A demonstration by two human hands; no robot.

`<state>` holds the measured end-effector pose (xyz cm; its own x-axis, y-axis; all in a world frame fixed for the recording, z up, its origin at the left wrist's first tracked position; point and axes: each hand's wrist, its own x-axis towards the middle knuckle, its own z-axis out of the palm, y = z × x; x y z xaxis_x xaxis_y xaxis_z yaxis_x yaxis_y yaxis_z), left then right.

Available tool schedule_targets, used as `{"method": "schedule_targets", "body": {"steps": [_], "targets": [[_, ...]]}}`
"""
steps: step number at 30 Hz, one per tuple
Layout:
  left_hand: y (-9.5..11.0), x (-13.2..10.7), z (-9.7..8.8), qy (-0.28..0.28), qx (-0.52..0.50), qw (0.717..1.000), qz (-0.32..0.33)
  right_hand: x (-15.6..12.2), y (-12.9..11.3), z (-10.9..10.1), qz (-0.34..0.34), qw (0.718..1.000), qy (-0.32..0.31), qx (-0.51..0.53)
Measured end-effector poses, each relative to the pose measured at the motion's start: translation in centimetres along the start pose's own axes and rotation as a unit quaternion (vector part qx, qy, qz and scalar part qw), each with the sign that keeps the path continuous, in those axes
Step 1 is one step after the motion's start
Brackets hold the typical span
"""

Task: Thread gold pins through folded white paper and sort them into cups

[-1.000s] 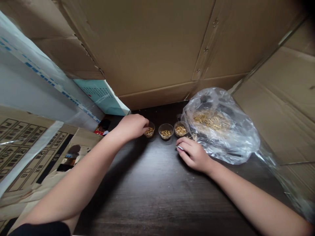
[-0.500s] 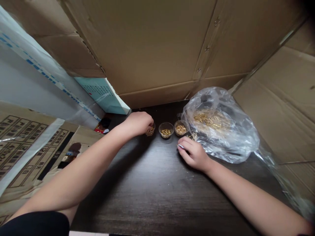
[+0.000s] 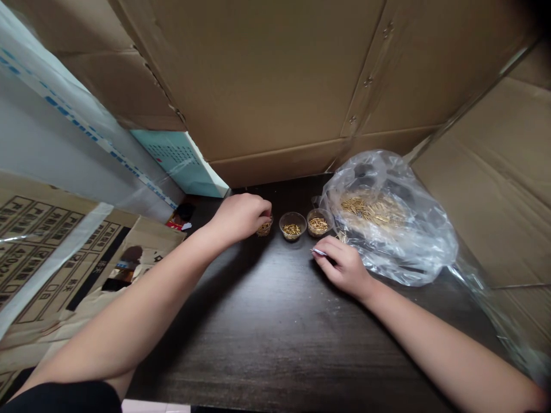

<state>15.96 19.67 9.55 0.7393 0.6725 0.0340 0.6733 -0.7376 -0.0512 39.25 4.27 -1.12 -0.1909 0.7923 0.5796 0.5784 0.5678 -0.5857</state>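
My left hand (image 3: 245, 215) is over the leftmost clear cup (image 3: 264, 229), its fingers bent down into or onto the small brass-coloured pieces; the fingertips are hidden. To its right stand a middle cup (image 3: 293, 228) and a right cup (image 3: 319, 223), both holding short gold-coloured metal pins. My right hand (image 3: 344, 264) rests on the table, thumb and fingers closed on a small, slim, silvery-white piece (image 3: 318, 251). Just behind that hand lie loose pins (image 3: 342, 236), partly covered by it.
A clear plastic bag (image 3: 413, 252) with many gold pins (image 3: 365, 209) spreads across the right of the dark table (image 3: 258, 338). Cardboard walls (image 3: 275, 74) rise behind and to the right. A pale blue booklet (image 3: 181, 160) stands at the back left, near a printed carton (image 3: 51, 246).
The view has shifted slightly. My left hand stays at the leftmost cup, and my right hand keeps its hold on the small piece with only a slight turn.
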Motion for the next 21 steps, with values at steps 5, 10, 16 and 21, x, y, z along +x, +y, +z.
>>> {"method": "schedule_targets", "body": {"steps": [5,10,16,21], "targets": [[0.6,-0.8,0.0,0.036,-0.034,0.998,0.035,0.0,-0.1,-0.1,-0.013,1.000,0.027,0.001],[3.5,-3.2,-1.0,0.157,-0.134,0.975,0.080,-0.1,-0.8,-0.5,-0.043,0.995,0.089,-0.009],[8.4,-5.4,2.1,0.214,-0.269,0.928,0.146,-0.5,-2.2,-0.7,-0.058,0.990,0.131,-0.006],[10.2,-5.8,6.2,0.233,-0.227,0.935,0.143,-0.8,-2.2,-0.5,-0.065,0.995,0.073,0.026]]}}
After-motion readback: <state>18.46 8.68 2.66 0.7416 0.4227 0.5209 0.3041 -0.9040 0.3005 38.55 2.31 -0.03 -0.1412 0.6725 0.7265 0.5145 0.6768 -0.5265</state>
